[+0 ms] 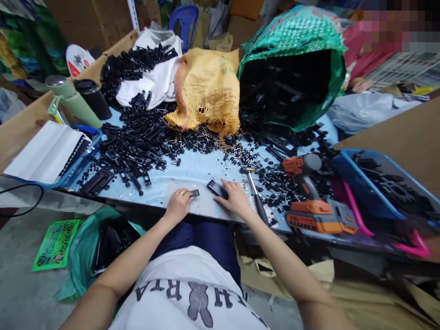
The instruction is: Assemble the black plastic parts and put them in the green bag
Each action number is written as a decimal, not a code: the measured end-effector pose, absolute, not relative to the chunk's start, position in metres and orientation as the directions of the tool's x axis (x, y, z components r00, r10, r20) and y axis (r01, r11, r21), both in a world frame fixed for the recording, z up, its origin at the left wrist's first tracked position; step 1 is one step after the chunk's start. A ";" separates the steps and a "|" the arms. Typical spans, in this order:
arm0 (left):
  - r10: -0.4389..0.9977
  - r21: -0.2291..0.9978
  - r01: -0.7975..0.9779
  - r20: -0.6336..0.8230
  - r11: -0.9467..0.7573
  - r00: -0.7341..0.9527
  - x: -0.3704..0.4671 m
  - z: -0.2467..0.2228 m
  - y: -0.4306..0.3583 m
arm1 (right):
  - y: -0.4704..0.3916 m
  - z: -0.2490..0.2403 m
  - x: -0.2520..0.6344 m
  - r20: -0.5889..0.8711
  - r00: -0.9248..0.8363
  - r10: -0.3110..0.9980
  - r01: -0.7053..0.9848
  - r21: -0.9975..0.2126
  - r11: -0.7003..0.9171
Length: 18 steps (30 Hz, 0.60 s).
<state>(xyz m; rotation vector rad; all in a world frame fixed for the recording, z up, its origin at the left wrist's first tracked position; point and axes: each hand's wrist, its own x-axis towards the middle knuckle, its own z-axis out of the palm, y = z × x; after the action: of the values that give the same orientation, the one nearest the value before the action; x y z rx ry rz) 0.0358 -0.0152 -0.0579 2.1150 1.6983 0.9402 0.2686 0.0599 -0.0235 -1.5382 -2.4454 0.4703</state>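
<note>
My left hand [178, 204] pinches a small dark plastic piece [195, 193] just above the front edge of the blue tabletop [202, 165]. To its right, my right hand [236, 198] grips a larger flat black plastic part [217, 188] between thumb and fingers; slots show at its far end. The two parts are apart, over a pale sheet [206, 208] at the table's edge. A hammer [255, 190] lies just right of my right hand, its handle toward me. Beyond my hands are heaps of small black pieces with metal pins [201, 140].
An orange cordless drill [314, 201] stands right of the hammer, beside a blue basket [381, 160] of black parts. Green [295, 36] and yellow [211, 82] sacks lie at the back. Long black parts [134, 142] are piled left. A person's pink sleeve [364, 46] shows far right.
</note>
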 end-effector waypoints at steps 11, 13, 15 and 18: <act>0.974 0.938 0.295 0.213 -0.183 -0.073 0.046 -0.021 -0.014 | 0.026 -0.009 0.215 0.024 -0.559 0.829 0.142 -0.982 0.124; 0.966 0.925 0.296 0.258 -0.238 -0.028 0.042 -0.013 -0.013 | 0.025 -0.003 0.216 0.049 -0.529 0.847 0.129 -0.982 0.137; 0.963 0.920 0.295 0.269 -0.259 0.007 0.041 -0.005 -0.014 | 0.028 0.001 0.215 0.005 -0.384 0.923 0.118 -0.991 0.055; 0.960 0.905 0.329 0.280 -0.269 0.014 0.043 0.004 -0.016 | 0.033 0.005 0.214 -0.036 -0.347 0.937 0.103 -0.995 0.000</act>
<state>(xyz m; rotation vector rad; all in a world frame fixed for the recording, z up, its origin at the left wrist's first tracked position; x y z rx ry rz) 0.0430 -0.0157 0.0043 1.6592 1.3342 1.2670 0.2139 0.0333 0.0047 -1.1093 -1.5388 1.4326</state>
